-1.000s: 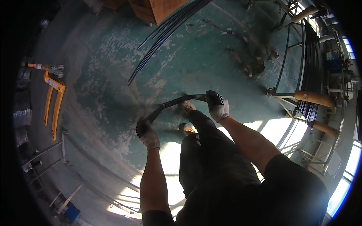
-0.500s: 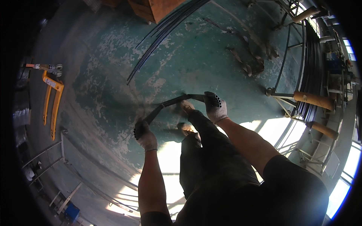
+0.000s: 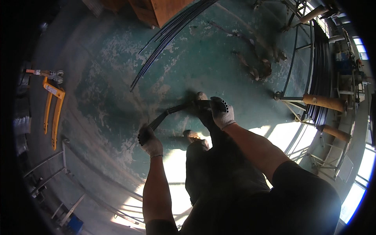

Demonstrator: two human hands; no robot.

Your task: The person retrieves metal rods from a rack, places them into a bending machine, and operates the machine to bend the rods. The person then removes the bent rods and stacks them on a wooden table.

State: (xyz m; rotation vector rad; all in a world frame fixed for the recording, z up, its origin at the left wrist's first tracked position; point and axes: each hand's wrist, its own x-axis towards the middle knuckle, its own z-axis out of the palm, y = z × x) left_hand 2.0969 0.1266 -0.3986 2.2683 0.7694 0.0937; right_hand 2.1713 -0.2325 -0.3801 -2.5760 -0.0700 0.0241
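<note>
A bundle of thin black tubes (image 3: 172, 109) runs between my two hands at about shin height, bent near its middle. My left hand (image 3: 150, 141), in a whitish work glove with a dark palm, is wrapped round the left end of the bundle, where dark tube ends poke out. My right hand (image 3: 223, 112), gloved the same way, grips the right end, its several round open ends facing right. Part of the bundle near my forward shoe (image 3: 201, 96) is dark and hard to make out.
Long dark rods (image 3: 168, 37) lie on the worn green floor ahead, beside a wooden crate (image 3: 158, 11). A metal rack with brown rollers (image 3: 325, 102) and hanging black tubes (image 3: 322, 66) stands right. Yellow pallet-truck forks (image 3: 58, 105) are at left, metal rails (image 3: 47, 159) nearer.
My right foot has moved forward, now beyond the bundle. Both hands keep their grip, with the bundle shifted only slightly.
</note>
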